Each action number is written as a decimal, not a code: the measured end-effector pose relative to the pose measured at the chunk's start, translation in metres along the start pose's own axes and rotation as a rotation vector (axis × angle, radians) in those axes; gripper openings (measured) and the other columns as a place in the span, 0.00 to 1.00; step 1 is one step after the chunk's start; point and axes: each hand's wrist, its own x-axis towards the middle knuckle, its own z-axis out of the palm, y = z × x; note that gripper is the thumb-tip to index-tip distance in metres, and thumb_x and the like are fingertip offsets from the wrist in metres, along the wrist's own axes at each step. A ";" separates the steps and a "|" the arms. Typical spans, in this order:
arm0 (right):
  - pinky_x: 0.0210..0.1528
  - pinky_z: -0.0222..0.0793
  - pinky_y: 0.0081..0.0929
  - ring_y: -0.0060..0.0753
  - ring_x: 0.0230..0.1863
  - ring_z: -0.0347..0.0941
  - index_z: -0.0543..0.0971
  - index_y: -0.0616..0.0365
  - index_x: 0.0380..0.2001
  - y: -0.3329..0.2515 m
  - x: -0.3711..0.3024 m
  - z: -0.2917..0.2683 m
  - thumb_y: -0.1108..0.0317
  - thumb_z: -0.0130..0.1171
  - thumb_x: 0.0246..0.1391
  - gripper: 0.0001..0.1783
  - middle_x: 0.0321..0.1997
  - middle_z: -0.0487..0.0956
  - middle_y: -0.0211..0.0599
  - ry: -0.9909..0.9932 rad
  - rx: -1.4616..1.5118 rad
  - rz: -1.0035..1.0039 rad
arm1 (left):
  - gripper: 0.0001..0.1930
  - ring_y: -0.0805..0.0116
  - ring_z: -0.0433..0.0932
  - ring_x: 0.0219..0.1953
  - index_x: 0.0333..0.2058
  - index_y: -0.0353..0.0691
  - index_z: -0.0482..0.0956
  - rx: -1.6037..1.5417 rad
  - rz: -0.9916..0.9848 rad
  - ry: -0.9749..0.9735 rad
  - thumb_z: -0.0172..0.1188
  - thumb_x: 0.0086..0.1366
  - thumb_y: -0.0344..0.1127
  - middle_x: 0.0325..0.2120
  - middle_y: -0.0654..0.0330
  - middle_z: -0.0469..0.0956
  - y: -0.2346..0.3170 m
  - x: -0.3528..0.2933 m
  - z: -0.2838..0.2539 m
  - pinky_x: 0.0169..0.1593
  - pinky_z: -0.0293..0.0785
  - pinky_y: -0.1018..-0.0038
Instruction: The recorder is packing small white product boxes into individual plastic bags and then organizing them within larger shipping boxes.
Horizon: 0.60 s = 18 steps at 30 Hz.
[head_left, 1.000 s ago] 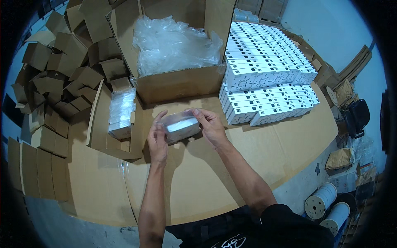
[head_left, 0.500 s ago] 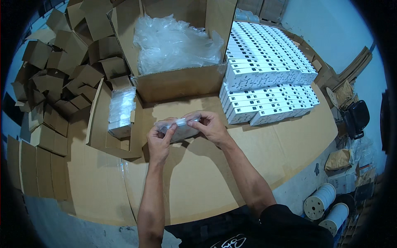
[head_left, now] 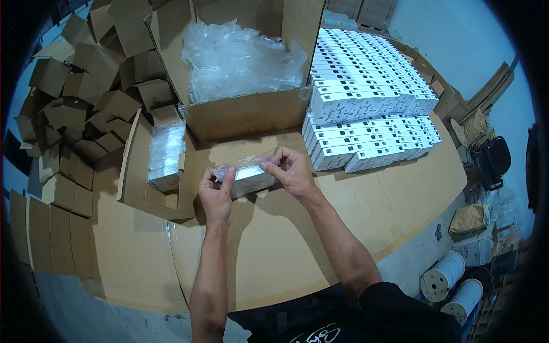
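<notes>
A flat white box (head_left: 255,182) in a clear plastic bag (head_left: 245,162) is held between my two hands, over the cardboard-covered table. The fingers of my left hand (head_left: 216,194) pinch its left end, thumb on the near side. At the other end, my right hand (head_left: 290,174) grips the bag's edge between thumb and curled fingers. The bag's upper edge is crinkled and stands above the box. To the left, an open cardboard carton (head_left: 132,186) contains a row of similar bagged boxes (head_left: 166,151).
Behind my hands stands a large open carton (head_left: 246,117) heaped with clear plastic bags (head_left: 237,63). Stacked white boxes (head_left: 366,103) fill the table's far right. Many open brown cartons (head_left: 68,114) are piled at the left. Cable spools (head_left: 443,277) stand on the floor at lower right.
The bag's bunched edge has been drawn out, and more of the white box shows between my hands. My left hand has shifted slightly left.
</notes>
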 end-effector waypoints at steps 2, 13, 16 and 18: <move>0.43 0.73 0.21 0.19 0.40 0.75 0.75 0.59 0.34 0.003 0.000 0.002 0.76 0.66 0.60 0.08 0.42 0.82 0.37 0.037 0.009 -0.021 | 0.09 0.82 0.74 0.33 0.33 0.40 0.76 -0.032 -0.004 0.010 0.69 0.66 0.34 0.31 0.68 0.79 0.000 0.000 0.002 0.37 0.72 0.80; 0.56 0.75 0.29 0.30 0.56 0.75 0.83 0.60 0.48 -0.024 -0.002 -0.005 0.75 0.63 0.60 0.13 0.60 0.75 0.41 -0.121 0.090 -0.115 | 0.10 0.83 0.74 0.32 0.34 0.41 0.75 -0.041 -0.045 0.033 0.70 0.65 0.34 0.30 0.67 0.79 0.002 -0.001 0.005 0.35 0.70 0.81; 0.54 0.75 0.26 0.28 0.54 0.75 0.86 0.61 0.42 -0.026 -0.006 -0.003 0.74 0.64 0.60 0.08 0.59 0.78 0.39 -0.174 -0.089 -0.024 | 0.10 0.83 0.74 0.31 0.34 0.41 0.75 -0.039 -0.055 0.013 0.69 0.65 0.34 0.30 0.67 0.79 0.002 -0.001 0.003 0.35 0.70 0.81; 0.49 0.75 0.23 0.23 0.47 0.77 0.86 0.61 0.43 -0.023 -0.005 0.001 0.72 0.66 0.60 0.09 0.51 0.83 0.37 -0.117 -0.242 0.034 | 0.10 0.82 0.74 0.34 0.34 0.40 0.75 -0.014 -0.047 0.019 0.69 0.65 0.33 0.31 0.66 0.79 0.002 0.000 0.002 0.37 0.71 0.81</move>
